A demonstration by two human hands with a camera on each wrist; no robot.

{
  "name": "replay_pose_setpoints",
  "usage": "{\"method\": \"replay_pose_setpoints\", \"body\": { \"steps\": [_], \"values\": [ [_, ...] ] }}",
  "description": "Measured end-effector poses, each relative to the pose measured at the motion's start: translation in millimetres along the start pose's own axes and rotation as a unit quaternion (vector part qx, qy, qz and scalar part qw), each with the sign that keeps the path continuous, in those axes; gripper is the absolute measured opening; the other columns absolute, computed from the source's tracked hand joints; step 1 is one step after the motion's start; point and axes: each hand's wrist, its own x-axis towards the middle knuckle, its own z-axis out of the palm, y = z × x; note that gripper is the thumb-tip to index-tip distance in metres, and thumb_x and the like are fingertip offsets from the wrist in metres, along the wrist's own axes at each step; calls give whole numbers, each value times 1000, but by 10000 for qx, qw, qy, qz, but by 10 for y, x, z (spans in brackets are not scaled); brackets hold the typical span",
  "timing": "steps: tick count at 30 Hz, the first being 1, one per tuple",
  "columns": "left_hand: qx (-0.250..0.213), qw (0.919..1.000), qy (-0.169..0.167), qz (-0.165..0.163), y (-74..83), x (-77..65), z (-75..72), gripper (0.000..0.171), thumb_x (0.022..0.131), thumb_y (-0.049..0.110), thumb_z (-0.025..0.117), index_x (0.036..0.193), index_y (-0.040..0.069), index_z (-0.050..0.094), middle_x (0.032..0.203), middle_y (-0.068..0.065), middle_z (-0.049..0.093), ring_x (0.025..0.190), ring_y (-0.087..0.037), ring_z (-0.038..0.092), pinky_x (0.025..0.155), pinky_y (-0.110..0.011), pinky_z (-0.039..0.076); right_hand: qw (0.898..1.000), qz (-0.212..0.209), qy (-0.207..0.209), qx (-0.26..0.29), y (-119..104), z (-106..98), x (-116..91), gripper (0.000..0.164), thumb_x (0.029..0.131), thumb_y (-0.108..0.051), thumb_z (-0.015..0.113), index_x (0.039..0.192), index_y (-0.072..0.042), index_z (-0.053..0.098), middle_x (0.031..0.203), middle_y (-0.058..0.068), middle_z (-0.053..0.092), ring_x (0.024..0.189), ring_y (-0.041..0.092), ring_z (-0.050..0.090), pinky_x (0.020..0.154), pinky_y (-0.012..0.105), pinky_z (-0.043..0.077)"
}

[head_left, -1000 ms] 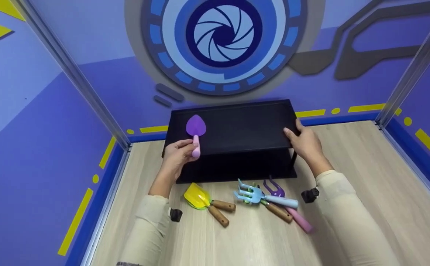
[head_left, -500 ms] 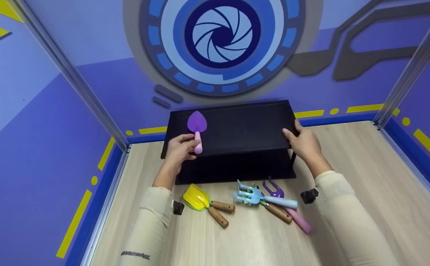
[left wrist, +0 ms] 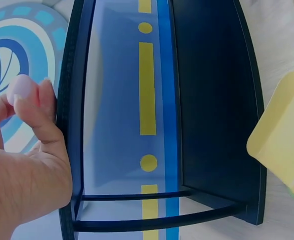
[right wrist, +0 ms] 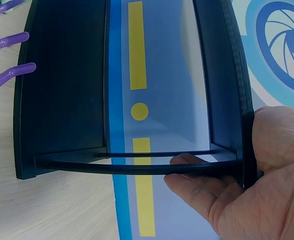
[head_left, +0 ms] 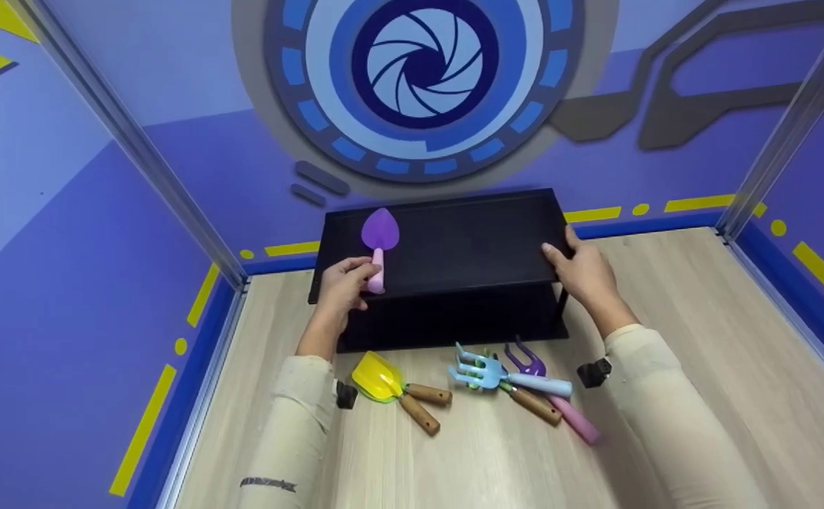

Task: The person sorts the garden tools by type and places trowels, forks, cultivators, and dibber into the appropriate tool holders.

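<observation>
A small garden trowel [head_left: 380,230] with a purple heart-shaped blade and pink handle lies over the left part of the black two-tier shelf's top [head_left: 468,240]. My left hand [head_left: 341,286] pinches its handle between thumb and fingers at the shelf's front edge; in the left wrist view only the rounded pink handle end [left wrist: 21,90] shows. My right hand [head_left: 587,272] grips the shelf's right end, thumb on top. In the right wrist view, the fingers [right wrist: 197,192] of that hand curl under the top board around the side posts.
In front of the shelf lie a yellow trowel [head_left: 376,376] overlapping a green-edged one, both wooden-handled. To their right, a light blue hand rake [head_left: 482,373] crosses a wooden-handled tool [head_left: 535,406] and a purple fork with pink handle [head_left: 574,420]. Patterned walls [head_left: 199,162] enclose the table.
My left hand has moved slightly forward and right with the trowel, and the handle end has come down toward the shelf top. My right hand keeps its hold on the shelf.
</observation>
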Motion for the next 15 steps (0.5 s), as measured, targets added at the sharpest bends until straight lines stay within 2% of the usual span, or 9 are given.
{"method": "replay_pose_setpoints", "body": {
  "steps": [15],
  "values": [
    [-137, 9999, 75, 3, -53, 24, -2, 28, 94, 28, 76, 115, 9, 76, 83, 0, 74, 67, -12, 73, 47, -18, 46, 10000, -51, 50, 26, 4, 9, -5, 82, 110, -58, 47, 171, -17, 10, 175, 24, 24, 159, 50, 31, 127, 65, 33]
  ]
}}
